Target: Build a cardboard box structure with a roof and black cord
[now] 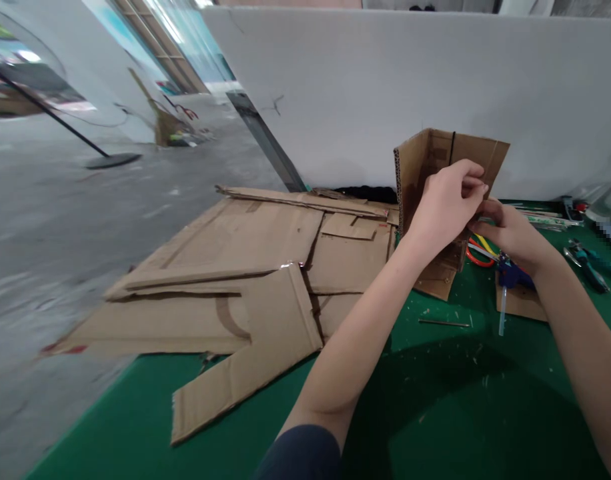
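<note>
While left hand (453,192) and right hand (513,235), grips unclear, work at the wearer's one o'clock, brace the folded cardboard (438,155) upright.

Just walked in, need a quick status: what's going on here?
A person has both bare hands at a folded, upright piece of cardboard on the green tabletop. The left hand is in front of it, the right hand near its right edge; their exact grip is unclear. Flat cardboard pieces lie to the left; what looks like a blue glue gun sits by the right forearm.
</note>
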`<state>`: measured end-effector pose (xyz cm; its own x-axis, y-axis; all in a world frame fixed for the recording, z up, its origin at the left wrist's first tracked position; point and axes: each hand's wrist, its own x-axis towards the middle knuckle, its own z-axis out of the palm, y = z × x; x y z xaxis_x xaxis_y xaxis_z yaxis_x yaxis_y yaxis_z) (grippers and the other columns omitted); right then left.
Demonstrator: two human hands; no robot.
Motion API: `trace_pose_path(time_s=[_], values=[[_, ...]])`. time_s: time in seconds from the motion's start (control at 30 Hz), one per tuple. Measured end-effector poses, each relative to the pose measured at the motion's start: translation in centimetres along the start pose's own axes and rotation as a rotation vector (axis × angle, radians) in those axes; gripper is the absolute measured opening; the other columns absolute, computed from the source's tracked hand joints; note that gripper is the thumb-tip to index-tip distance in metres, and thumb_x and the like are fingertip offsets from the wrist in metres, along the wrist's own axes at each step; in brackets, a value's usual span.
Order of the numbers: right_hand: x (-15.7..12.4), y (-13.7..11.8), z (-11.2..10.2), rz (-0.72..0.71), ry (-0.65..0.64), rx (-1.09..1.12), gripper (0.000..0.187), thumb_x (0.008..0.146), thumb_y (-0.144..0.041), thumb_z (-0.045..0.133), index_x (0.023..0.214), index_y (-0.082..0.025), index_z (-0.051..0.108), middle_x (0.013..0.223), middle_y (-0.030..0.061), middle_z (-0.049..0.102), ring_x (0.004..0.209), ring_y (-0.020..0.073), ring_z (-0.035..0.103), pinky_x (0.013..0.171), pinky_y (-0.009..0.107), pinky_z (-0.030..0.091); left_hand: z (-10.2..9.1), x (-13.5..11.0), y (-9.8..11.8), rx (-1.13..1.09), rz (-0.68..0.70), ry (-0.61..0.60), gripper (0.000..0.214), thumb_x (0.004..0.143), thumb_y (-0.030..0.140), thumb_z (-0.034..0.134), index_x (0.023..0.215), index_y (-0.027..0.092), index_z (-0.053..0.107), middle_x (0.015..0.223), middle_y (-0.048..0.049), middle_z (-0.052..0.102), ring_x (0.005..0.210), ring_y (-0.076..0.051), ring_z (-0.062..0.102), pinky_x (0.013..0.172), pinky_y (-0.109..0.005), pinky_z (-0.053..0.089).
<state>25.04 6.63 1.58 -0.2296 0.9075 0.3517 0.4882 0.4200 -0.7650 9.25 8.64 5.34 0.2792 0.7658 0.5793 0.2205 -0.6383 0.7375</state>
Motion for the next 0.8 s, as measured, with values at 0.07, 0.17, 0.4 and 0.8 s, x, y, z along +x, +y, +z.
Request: trace_pose_path(time_s=[0.07, 0.17, 0.4, 0.8], values=[[0.00, -0.16, -0.09, -0.024, 0.008, -0.009, 0.016, 0.080, -0.023, 0.061, 0.094, -0.024, 0.070, 0.107, 0.0063, 0.063, 0.104, 0.0251, 0.059, 0.099, 0.044, 0.043, 0.00, -0.03, -0.03, 0.006, 0.003, -0.003, 0.015, 0.084, 0.011, 0.058, 0.096, 0.018, 0.064, 0.093, -0.0042, 0.074, 0.092, -0.015, 0.071, 0.083, -0.027, 0.058], [0.01, -0.07, -0.24, -0.050, 0.034, 0.002, 0.015, 0.080, -0.023, 0.062, 0.093, -0.025, 0.070, 0.109, 0.0056, 0.064, 0.106, 0.0252, 0.059, 0.101, 0.044, 0.044, -0.08, -0.07, -0.09, 0.014, 0.020, 0.007, 0.013, 0.086, 0.016, 0.059, 0.097, 0.018, 0.063, 0.093, -0.0042, 0.073, 0.090, -0.016, 0.070, 0.082, -0.028, 0.058], [-0.13, -0.28, -0.45, -0.021, 0.070, -0.024, 0.015, 0.081, -0.025, 0.063, 0.094, -0.027, 0.070, 0.113, 0.0066, 0.063, 0.106, 0.0263, 0.060, 0.091, 0.044, 0.050, -0.12, -0.10, -0.18, -0.008, 0.053, -0.005, 0.012, 0.087, 0.016, 0.058, 0.099, 0.017, 0.063, 0.092, -0.0040, 0.073, 0.088, -0.013, 0.069, 0.081, -0.025, 0.056], [0.15, -0.51, -0.08, -0.011, 0.057, -0.164, 0.023, 0.083, -0.044, 0.064, 0.082, -0.022, 0.070, 0.101, 0.0071, 0.057, 0.093, 0.0230, 0.059, 0.081, 0.039, 0.049, 0.00, 0.12, -0.37, -0.116, -0.003, -0.001, 0.012, 0.086, 0.009, 0.055, 0.089, 0.015, 0.065, 0.083, -0.0003, 0.072, 0.067, -0.007, 0.068, 0.064, -0.019, 0.055]])
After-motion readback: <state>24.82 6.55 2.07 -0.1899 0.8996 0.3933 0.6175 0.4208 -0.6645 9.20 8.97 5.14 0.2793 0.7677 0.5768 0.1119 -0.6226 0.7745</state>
